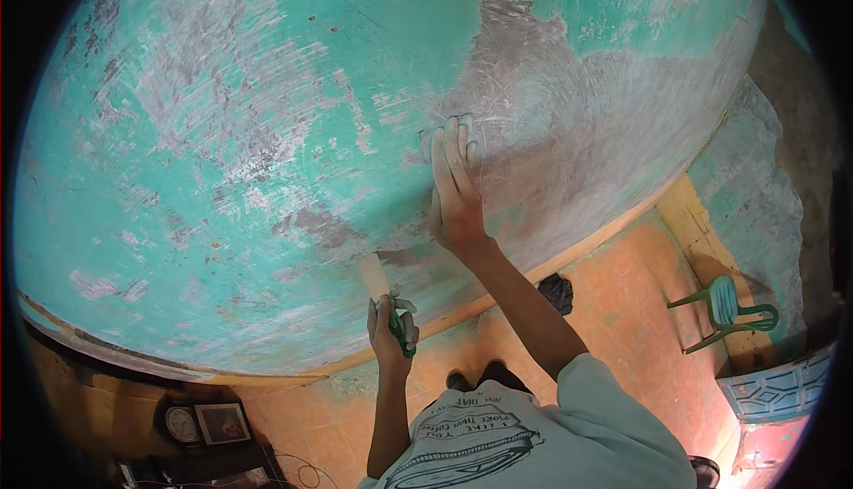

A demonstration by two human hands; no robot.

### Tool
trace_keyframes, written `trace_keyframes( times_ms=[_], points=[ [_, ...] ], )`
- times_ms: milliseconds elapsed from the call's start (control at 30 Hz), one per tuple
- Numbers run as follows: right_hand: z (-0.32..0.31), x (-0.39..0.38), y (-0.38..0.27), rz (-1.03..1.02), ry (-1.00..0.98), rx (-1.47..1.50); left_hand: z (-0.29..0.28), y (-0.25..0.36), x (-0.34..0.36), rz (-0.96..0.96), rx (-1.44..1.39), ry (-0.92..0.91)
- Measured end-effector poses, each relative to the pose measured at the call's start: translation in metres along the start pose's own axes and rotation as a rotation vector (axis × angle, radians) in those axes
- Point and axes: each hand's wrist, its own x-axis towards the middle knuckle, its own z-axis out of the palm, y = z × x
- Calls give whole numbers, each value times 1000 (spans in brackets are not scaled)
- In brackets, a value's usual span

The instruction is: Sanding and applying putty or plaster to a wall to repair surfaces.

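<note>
A curved-looking wall point(222, 222) of flaking turquoise paint with scraped grey and whitish patches fills the upper view. My right hand point(456, 200) is pressed on it at the centre, fingers extended over a pale grey sanding sheet point(425, 144), which they hold against the surface. Lower and further left, my left hand point(387, 329) is closed round the green handle of a scraper point(372, 272), its pale flat blade pointing up near the wall.
An orange tiled floor point(613, 276) shows below, with a dark crumpled bag point(555, 294) by the baseboard. Right are a green plastic chair point(724, 302) and a blue patterned panel point(773, 382). A clock point(182, 424), framed picture point(220, 424) and cords point(302, 473) sit lower left.
</note>
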Motion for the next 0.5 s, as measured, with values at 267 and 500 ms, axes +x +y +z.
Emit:
trace_keyframes(
  times_ms=[267, 500],
  points=[
    [0, -33, 20, 1, -34, -56, 2, 1, 0, -27, 19, 35],
    [1, -20, 11, -9, 7, -67, 3, 2, 0, -12, 12, 0]
  ],
)
